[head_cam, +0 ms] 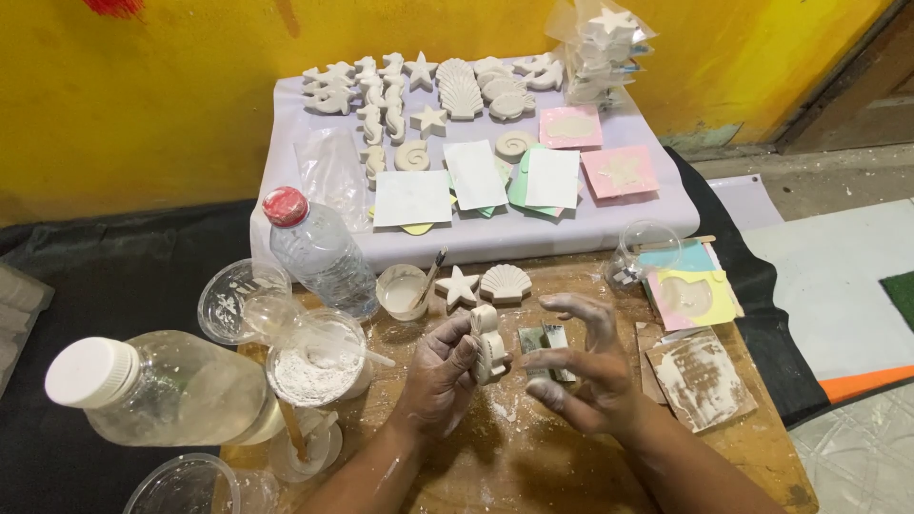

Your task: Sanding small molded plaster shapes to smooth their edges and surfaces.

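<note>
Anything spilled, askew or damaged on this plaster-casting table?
White powder and plaster smears cover the wooden tabletop around both hands. The large clear bottle lies on its side at the table's left edge. The left hand holds a plaster cast that looks intact; the right hand is plaster-coated.
</note>
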